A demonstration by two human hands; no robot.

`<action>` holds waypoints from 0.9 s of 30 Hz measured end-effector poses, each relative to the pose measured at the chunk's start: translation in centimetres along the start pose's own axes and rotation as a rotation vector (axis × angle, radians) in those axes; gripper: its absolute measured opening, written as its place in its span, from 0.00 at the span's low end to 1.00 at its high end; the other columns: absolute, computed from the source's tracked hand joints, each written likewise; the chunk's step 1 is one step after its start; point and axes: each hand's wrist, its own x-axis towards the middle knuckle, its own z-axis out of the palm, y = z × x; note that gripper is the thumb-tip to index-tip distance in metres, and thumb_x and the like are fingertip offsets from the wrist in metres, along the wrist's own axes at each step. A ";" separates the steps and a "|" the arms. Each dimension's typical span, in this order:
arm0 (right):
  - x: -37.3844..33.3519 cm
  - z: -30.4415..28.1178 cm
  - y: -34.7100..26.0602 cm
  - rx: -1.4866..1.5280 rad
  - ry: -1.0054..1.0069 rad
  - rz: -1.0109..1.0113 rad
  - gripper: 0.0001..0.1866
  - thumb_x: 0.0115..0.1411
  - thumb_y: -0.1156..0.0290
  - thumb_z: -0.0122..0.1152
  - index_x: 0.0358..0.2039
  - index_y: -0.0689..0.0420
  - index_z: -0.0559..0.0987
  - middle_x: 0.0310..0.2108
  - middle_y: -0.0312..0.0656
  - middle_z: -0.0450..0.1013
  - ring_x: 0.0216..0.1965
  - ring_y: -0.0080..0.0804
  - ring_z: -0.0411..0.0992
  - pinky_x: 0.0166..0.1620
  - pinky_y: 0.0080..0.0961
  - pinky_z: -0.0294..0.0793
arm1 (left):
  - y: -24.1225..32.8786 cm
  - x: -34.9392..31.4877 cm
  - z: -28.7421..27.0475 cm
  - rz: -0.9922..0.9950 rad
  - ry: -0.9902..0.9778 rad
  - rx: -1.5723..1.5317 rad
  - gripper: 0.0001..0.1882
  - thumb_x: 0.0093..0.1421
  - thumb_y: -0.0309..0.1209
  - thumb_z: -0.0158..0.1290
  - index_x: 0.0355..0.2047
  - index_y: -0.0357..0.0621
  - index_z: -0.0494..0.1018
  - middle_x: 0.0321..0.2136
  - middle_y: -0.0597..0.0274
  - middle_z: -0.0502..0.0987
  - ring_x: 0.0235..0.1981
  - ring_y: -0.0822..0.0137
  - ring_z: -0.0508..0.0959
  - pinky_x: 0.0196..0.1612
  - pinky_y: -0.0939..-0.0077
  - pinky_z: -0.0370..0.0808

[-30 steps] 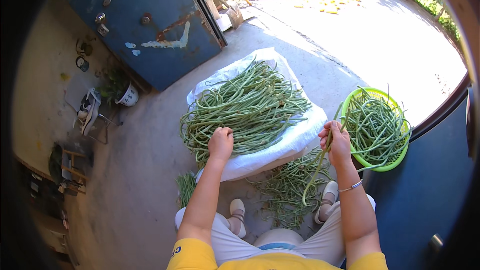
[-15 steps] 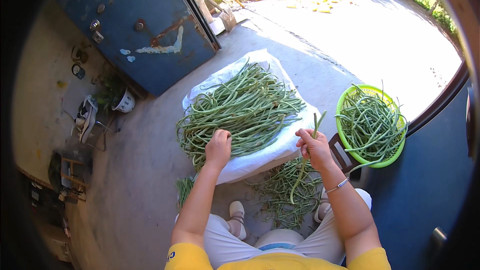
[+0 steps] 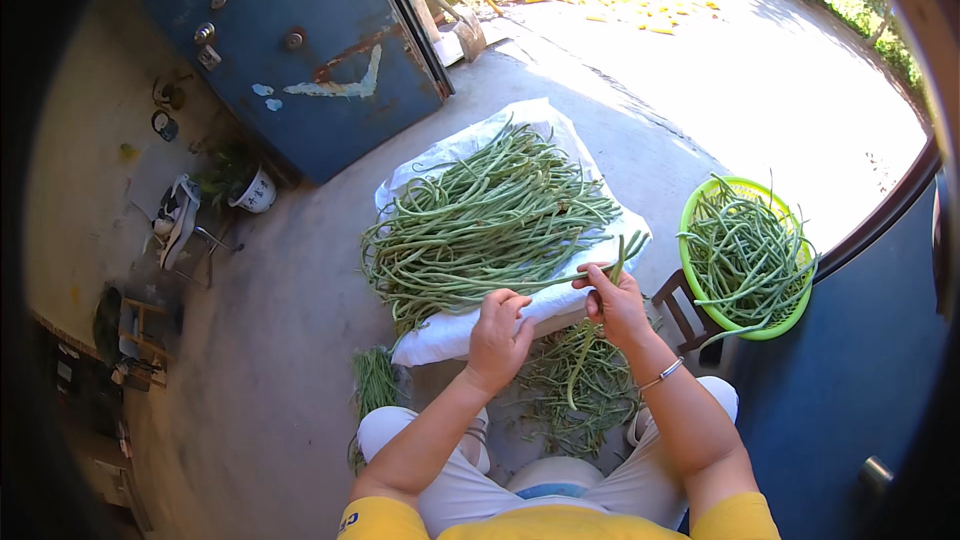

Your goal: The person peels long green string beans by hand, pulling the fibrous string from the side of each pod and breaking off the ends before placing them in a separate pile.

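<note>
A large heap of long green beans [image 3: 490,220] lies across a white sheet [image 3: 440,338] on a raised surface in front of me. My right hand [image 3: 615,308] is closed on a few long beans [image 3: 618,258] at the sheet's near right corner; one end sticks up above the fingers and another part hangs below. A bean from the heap's right side reaches to its fingertips. My left hand [image 3: 500,342] hovers at the near edge of the sheet. Its thumb and fingers are apart, with nothing visible between them.
At the right, a lime-green basket [image 3: 684,250] of shorter bean pieces rests on a brown stool [image 3: 680,312]. More pieces [image 3: 585,390] lie on the floor between my feet, with a bunch of beans [image 3: 375,380] left of them. A blue door [image 3: 300,60] stands at far left.
My left hand has left the heap and come right and nearer to me, its fingers parting. My right hand has shifted slightly left, still holding beans. The view has moved slightly.
</note>
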 end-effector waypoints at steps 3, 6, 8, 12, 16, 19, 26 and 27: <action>-0.2 -0.6 -0.9 -0.012 -0.021 -0.006 0.11 0.60 0.65 0.50 0.37 0.59 0.72 0.26 0.40 0.73 0.13 0.15 0.62 0.14 0.10 0.56 | -2.2 -2.6 2.9 -0.460 -0.271 -0.515 0.13 0.56 0.33 0.51 0.40 0.40 0.68 0.28 0.65 0.69 0.21 0.76 0.69 0.24 0.83 0.69; -1.4 -1.0 -0.9 -0.077 -0.034 0.032 0.11 0.60 0.66 0.49 0.37 0.60 0.72 0.26 0.41 0.73 0.12 0.15 0.62 0.14 0.11 0.57 | -1.9 -0.7 3.2 -0.972 -0.326 -1.131 0.15 0.58 0.37 0.50 0.40 0.40 0.68 0.28 0.64 0.70 0.20 0.76 0.69 0.23 0.84 0.68; -2.3 -1.3 -0.8 -0.126 -0.068 0.055 0.12 0.60 0.66 0.49 0.38 0.61 0.72 0.25 0.40 0.73 0.12 0.16 0.61 0.14 0.11 0.56 | -2.0 0.1 3.4 -1.007 -0.245 -1.371 0.13 0.59 0.37 0.48 0.37 0.39 0.69 0.25 0.64 0.71 0.20 0.76 0.70 0.21 0.84 0.67; -3.7 -1.9 -1.2 -0.022 -0.064 -0.044 0.16 0.60 0.61 0.49 0.39 0.63 0.72 0.25 0.41 0.73 0.12 0.16 0.61 0.14 0.12 0.55 | -2.1 1.4 4.1 -0.962 -0.073 -1.445 0.09 0.60 0.34 0.47 0.33 0.40 0.68 0.22 0.62 0.72 0.18 0.76 0.69 0.19 0.84 0.64; -3.1 -4.6 -2.7 0.224 0.110 -0.068 0.19 0.61 0.58 0.47 0.37 0.64 0.73 0.22 0.39 0.71 0.11 0.17 0.60 0.14 0.13 0.56 | -1.4 2.8 1.8 -0.851 -0.069 -1.407 0.09 0.60 0.34 0.47 0.30 0.40 0.68 0.20 0.63 0.71 0.16 0.75 0.68 0.17 0.83 0.63; -3.6 -4.6 -3.6 0.103 0.070 0.095 0.16 0.61 0.61 0.47 0.34 0.63 0.73 0.20 0.36 0.69 0.11 0.17 0.61 0.14 0.13 0.58 | -1.3 2.8 1.0 -0.864 -0.099 -1.339 0.10 0.60 0.35 0.47 0.29 0.41 0.69 0.19 0.64 0.70 0.15 0.76 0.66 0.16 0.84 0.61; -4.3 -3.1 -2.1 -0.096 -0.363 0.412 0.17 0.60 0.60 0.49 0.29 0.63 0.76 0.13 0.34 0.67 0.13 0.17 0.63 0.15 0.12 0.59 | -1.4 1.4 0.4 -0.966 -0.197 -1.347 0.10 0.59 0.36 0.48 0.27 0.42 0.69 0.18 0.65 0.69 0.12 0.78 0.64 0.14 0.86 0.57; -4.5 -2.6 -2.0 -0.094 -0.367 0.433 0.18 0.60 0.59 0.49 0.29 0.63 0.76 0.13 0.33 0.66 0.13 0.17 0.63 0.15 0.12 0.59 | -1.4 1.3 0.4 -0.976 -0.196 -1.338 0.11 0.59 0.36 0.48 0.26 0.42 0.69 0.17 0.65 0.69 0.12 0.78 0.64 0.13 0.86 0.57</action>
